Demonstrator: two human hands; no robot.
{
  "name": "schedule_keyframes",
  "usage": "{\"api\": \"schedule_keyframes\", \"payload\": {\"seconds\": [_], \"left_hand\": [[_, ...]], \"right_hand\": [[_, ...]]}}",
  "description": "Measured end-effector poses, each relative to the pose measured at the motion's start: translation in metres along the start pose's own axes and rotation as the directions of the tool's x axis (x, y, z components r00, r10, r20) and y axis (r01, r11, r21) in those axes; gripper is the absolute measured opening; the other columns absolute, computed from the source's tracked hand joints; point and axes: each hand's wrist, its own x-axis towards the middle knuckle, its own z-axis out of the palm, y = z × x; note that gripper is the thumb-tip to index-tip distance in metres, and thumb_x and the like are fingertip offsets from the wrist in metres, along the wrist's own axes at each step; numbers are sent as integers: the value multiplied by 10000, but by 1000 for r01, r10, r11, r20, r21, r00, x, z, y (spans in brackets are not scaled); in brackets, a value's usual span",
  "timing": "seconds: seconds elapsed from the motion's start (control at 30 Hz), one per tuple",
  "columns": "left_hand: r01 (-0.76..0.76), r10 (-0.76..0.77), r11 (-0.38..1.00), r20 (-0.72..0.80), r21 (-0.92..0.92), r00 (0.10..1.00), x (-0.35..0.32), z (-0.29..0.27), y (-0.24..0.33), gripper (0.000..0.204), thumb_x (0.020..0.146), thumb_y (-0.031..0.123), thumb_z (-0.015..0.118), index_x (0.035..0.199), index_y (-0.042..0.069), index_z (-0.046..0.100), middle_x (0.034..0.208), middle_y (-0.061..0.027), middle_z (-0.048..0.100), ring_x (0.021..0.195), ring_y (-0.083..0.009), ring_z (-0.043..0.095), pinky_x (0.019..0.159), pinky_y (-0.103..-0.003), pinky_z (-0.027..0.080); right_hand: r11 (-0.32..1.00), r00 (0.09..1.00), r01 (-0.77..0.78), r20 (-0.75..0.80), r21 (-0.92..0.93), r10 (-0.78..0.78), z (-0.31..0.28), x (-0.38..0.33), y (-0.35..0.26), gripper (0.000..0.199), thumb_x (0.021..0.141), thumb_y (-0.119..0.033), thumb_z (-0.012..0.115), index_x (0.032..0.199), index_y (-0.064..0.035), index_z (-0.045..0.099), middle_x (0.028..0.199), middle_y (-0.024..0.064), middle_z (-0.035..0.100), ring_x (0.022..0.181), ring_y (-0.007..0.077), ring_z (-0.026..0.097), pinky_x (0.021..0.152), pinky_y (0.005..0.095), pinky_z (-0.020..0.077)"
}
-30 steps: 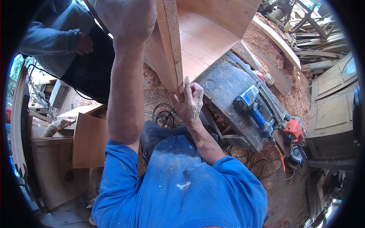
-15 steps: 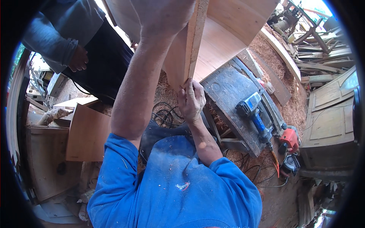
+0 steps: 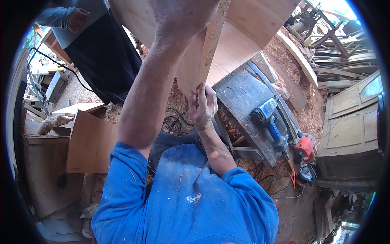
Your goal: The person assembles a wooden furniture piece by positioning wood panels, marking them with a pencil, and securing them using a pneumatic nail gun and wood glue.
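Observation:
A pale wooden panel stands on edge in front of me, its long narrow side turned my way. At its near lower end, the thumb and fingers of my right hand are closed on the corner. My left hand lies against the panel's upper part, at the top of the view; its fingers are out of sight. Right of the edge, a wide wooden board joins or lies against the panel; I cannot tell which. These wooden pieces reach over a worn workbench.
A blue corded power tool lies on the bench. Beside the bench is a red power tool, with cables on the floor. Co-worker's hand at upper left. A wooden cabinet stands right; a curved brown panel leans left.
The co-worker has shifted, and their hand is now higher in the view. The panel's top has swung slightly to the right with my left hand. My right hand keeps its hold.

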Motion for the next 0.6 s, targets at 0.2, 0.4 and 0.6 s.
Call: {"api": "schedule_keyframes", "payload": {"seconds": [0.2,0.4,0.6], "left_hand": [[60,-59,996,26,-60,998,4,-2,-12,356,795,230,828,1000,-25,689,911,-104,699,811,-175,657,743,-334,540],[97,-90,952,-37,291,995,7,-3,1,529,745,279,856,1124,-20,640,1088,-169,645,1009,-264,631,881,-410,511],[-80,95,960,-46,267,994,2,-4,-13,670,734,336,841,1181,-77,560,1076,-164,548,1078,-275,501,981,-441,451]], "right_hand": [[997,998,62,-20,-46,-63,3,1,3,614,848,14,734,1434,6,551,1123,192,647,924,332,666,760,404,560],[997,997,65,-26,-31,-66,1,7,1,645,849,18,733,1461,-2,529,1086,183,650,872,330,658,735,408,558],[999,999,46,-11,17,-45,3,3,-1,617,857,17,707,1449,13,534,1068,188,646,870,331,653,735,407,556]]}}
